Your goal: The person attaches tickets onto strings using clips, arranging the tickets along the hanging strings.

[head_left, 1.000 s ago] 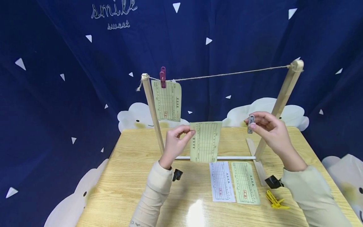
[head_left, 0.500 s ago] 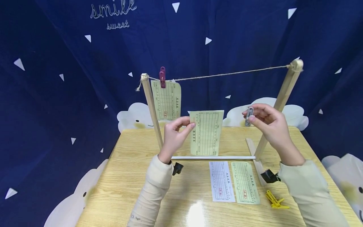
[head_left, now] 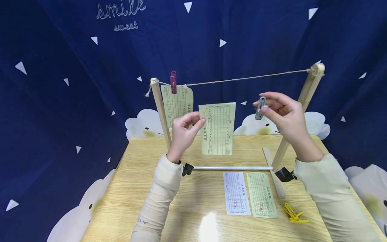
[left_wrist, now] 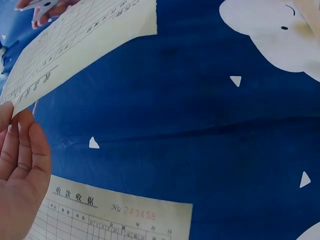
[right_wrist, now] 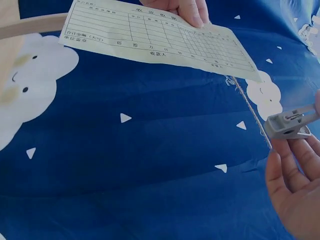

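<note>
My left hand [head_left: 185,132] pinches a pale yellow receipt slip [head_left: 218,129] by its left edge, holding it upright below the string [head_left: 232,80]. In my right hand [head_left: 285,121] a grey clothespin [head_left: 260,108] is held between thumb and fingers, to the right of the slip and under the string. The right wrist view shows the clothespin [right_wrist: 290,124] near the string, and the slip [right_wrist: 155,37] spread out beyond. A second yellow slip [head_left: 177,102] hangs from the string's left end under a dark red clothespin [head_left: 173,82]; my left hand partly covers its lower part.
The string runs between two wooden posts [head_left: 309,88], joined low down by a white rod [head_left: 232,168]. On the wooden table [head_left: 136,198] lie a white slip [head_left: 237,194], another yellow slip [head_left: 261,195] and yellow clothespins [head_left: 293,213]. A blue curtain [head_left: 257,37] hangs behind.
Both hands have risen toward the string, carrying the slip and the grey clothespin. The right hand has also shifted a little left, nearer the slip.
</note>
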